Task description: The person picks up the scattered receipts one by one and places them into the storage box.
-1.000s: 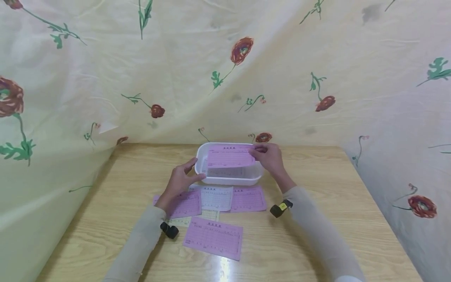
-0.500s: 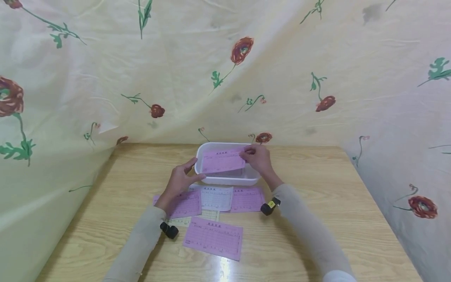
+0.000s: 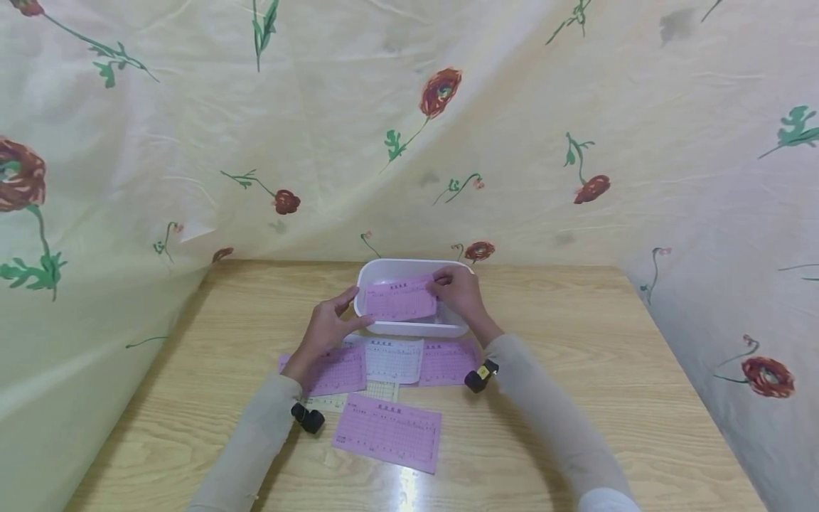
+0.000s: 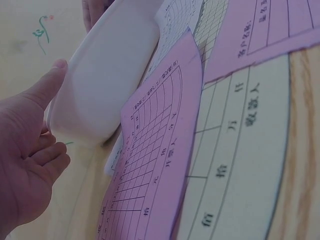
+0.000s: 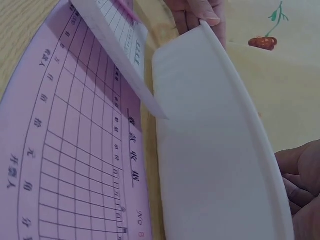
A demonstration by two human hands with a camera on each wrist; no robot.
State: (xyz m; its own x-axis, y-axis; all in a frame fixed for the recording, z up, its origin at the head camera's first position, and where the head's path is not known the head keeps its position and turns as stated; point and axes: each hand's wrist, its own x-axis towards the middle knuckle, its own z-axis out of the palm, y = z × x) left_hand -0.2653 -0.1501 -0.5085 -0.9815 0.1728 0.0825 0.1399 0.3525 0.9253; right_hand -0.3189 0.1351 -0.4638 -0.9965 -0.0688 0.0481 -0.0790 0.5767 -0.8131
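Observation:
My left hand point(image 3: 325, 330) grips the left end of a white plastic box point(image 3: 419, 330), thumb at the rim. In the left wrist view its thumb lies against the wall of the box point(image 4: 105, 75). Inside the box, my right hand point(image 3: 463, 293) pinches the right upper corner of a pink receipt slip point(image 3: 398, 302), which lies slightly tilted over the box's floor. The right wrist view shows only part of my right hand point(image 5: 302, 185) behind the box wall point(image 5: 210, 135); its fingertips and the held slip are hidden there.
In front of the box lie a pink slip point(image 3: 335, 371), a white slip point(image 3: 393, 360), another pink slip point(image 3: 448, 363) and a cream slip point(image 3: 382, 390), partly overlapping. Nearer is a further pink slip point(image 3: 388, 432). Flowered cloth point(image 3: 333, 142) hangs behind the wooden table point(image 3: 576, 355).
My right hand has moved left and slightly down, carrying the pink receipt slip from over the rim area into the box's left part. My left hand has stayed at the box.

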